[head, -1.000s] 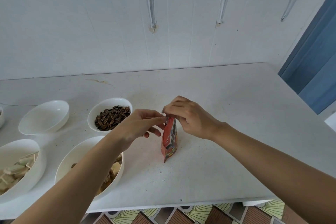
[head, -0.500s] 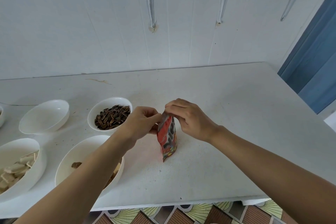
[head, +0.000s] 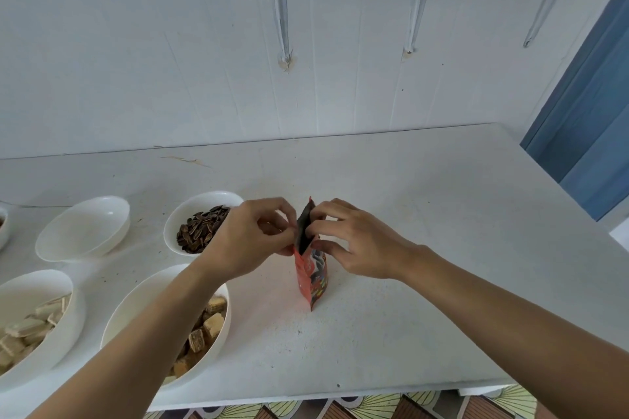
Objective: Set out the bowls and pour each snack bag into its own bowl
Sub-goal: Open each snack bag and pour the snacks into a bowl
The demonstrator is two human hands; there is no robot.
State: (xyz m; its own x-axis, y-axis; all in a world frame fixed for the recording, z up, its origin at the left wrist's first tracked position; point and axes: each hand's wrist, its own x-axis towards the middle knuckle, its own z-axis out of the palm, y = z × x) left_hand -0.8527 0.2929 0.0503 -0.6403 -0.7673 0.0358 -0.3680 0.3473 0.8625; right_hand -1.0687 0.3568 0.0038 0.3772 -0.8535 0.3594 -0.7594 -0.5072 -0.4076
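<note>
While the small red snack bag [head: 311, 274] stands upright near the middle of the white bench [head: 425, 214], I hold its top from both sides. My left hand [head: 248, 241] has its fingers [head: 272, 214] curled in a pinch on the left edge of the mouth. My right hand [head: 357, 245] pinches the right edge between thumb and fingertips. Between my hands the top stands parted, and its dark inner lining shows.

To the left of the bag sits the seed bowl [head: 204, 197], filled with striped sunflower seeds. Nearer to me, partly under my left forearm, the wafer bowl [head: 136, 303] holds brown squares. Further left are the empty bowl [head: 83, 230] and, at the frame's edge, the pale biscuit bowl [head: 41, 279].
</note>
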